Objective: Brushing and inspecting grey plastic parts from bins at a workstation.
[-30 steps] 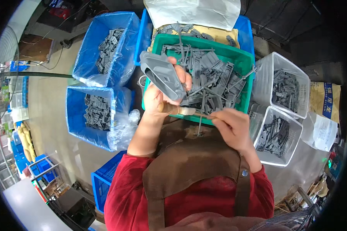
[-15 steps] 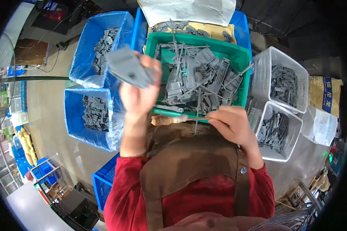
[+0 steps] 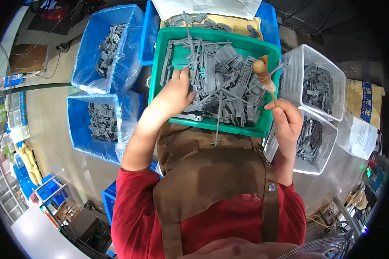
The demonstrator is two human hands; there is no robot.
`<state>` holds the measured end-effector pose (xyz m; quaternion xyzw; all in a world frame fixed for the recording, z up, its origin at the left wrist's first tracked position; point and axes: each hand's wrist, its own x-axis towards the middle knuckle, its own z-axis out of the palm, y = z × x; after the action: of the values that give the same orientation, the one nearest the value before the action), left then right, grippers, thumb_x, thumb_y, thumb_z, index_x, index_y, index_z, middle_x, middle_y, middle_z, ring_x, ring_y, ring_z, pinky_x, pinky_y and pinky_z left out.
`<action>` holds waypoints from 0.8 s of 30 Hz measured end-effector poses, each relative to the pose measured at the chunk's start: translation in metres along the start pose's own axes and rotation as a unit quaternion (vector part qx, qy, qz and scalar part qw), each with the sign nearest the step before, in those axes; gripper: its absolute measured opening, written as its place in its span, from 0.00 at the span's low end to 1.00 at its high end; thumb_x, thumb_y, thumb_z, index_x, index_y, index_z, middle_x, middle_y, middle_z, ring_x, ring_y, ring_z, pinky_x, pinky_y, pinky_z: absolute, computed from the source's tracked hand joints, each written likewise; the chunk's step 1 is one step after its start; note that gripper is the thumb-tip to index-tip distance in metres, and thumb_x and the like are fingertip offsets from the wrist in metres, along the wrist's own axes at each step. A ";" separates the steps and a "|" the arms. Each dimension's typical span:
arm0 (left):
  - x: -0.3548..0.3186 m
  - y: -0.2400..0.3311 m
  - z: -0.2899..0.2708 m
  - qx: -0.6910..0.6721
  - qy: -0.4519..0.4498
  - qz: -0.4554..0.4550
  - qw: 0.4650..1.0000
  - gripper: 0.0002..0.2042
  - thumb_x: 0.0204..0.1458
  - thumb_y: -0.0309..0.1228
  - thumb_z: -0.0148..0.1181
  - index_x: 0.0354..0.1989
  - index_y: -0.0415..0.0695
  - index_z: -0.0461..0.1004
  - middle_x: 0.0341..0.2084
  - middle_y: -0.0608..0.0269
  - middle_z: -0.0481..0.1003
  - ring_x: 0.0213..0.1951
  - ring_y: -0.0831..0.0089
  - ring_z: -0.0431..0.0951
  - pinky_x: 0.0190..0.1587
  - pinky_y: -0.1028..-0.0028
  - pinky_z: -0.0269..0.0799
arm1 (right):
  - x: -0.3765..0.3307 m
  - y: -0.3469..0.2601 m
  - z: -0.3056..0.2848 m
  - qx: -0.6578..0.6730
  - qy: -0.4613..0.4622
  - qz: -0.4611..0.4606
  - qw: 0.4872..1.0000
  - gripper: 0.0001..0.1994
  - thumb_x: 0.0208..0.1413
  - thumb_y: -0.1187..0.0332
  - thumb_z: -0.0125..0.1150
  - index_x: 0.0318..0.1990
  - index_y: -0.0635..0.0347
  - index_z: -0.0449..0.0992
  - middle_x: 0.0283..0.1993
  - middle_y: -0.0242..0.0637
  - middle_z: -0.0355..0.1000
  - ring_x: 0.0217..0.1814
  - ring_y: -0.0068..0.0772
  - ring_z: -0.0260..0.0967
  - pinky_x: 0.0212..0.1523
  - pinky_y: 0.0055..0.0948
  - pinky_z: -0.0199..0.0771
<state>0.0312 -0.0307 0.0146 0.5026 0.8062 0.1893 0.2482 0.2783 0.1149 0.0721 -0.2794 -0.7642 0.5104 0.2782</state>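
My left hand (image 3: 173,93) reaches over the left part of a green bin (image 3: 157,71), fingers stretched forward among grey plastic parts (image 3: 209,75) and thumb apart. Its fingertips are partly lost among the pieces, with nothing plainly held. Beyond the bin's right front corner, my right hand (image 3: 286,118) pinches the thin end of a hand tool (image 3: 263,74). The tool's brown, partly pale-wrapped handle points up and away over the bin's right side. The parts are flat panels, long strips and branching thin rods; one rod hangs over the front rim.
Two blue lined bins (image 3: 75,129) of grey parts stand at left. Two white crates (image 3: 330,144) of grey parts are at right, beside a yellow-brown sack (image 3: 367,101). Behind the green bin, a blue bin (image 3: 270,26) holds more parts beneath a white sheet (image 3: 207,7).
A grey panel has left my left hand, which has come down into the green bin. My right hand has moved right, swinging the tool's handle from pointing left to pointing up.
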 end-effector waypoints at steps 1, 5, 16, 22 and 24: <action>0.000 0.002 -0.002 -0.031 0.000 0.008 0.999 0.31 0.44 0.28 0.60 0.56 0.35 0.54 0.48 0.39 0.60 0.45 0.46 0.69 0.49 0.62 0.65 | 0.000 0.001 0.000 -0.001 -0.004 -0.005 1.000 0.09 0.53 0.68 0.55 0.30 0.67 0.75 0.25 0.34 0.71 0.22 0.19 0.59 0.24 0.19 0.57; -0.005 -0.011 0.013 -0.064 0.077 0.055 0.993 0.33 0.40 0.24 0.63 0.57 0.36 0.55 0.47 0.44 0.64 0.41 0.54 0.72 0.45 0.65 0.68 | -0.001 0.002 -0.001 0.004 -0.004 0.018 1.000 0.09 0.54 0.68 0.55 0.31 0.67 0.75 0.24 0.34 0.70 0.22 0.19 0.58 0.23 0.19 0.56; -0.022 0.007 -0.018 -0.381 0.147 -0.012 0.913 0.28 0.39 0.15 0.60 0.53 0.42 0.66 0.37 0.65 0.71 0.34 0.81 0.67 0.37 0.83 0.62 | 0.003 0.006 0.000 -0.015 -0.014 0.023 1.000 0.11 0.56 0.66 0.52 0.31 0.66 0.74 0.23 0.27 0.66 0.20 0.12 0.50 0.21 0.17 0.47; -0.007 0.015 -0.026 -0.170 0.193 0.119 0.959 0.12 0.39 0.18 0.63 0.35 0.42 0.76 0.30 0.63 0.74 0.36 0.74 0.72 0.40 0.74 0.67 | 0.005 0.008 0.001 -0.018 -0.006 0.000 1.000 0.10 0.56 0.68 0.52 0.31 0.66 0.74 0.25 0.30 0.70 0.22 0.15 0.54 0.22 0.19 0.50; -0.006 0.010 -0.023 -0.244 0.227 0.179 0.926 0.11 0.38 0.17 0.63 0.34 0.40 0.76 0.32 0.61 0.74 0.39 0.71 0.72 0.44 0.70 0.68 | 0.005 0.005 -0.001 -0.034 0.001 0.013 0.999 0.09 0.56 0.68 0.52 0.31 0.67 0.74 0.26 0.32 0.71 0.23 0.17 0.56 0.23 0.20 0.52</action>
<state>0.0275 -0.0335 0.0398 0.5063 0.6666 0.5299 0.1358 0.2768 0.1206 0.0688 -0.2993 -0.7773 0.4871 0.2624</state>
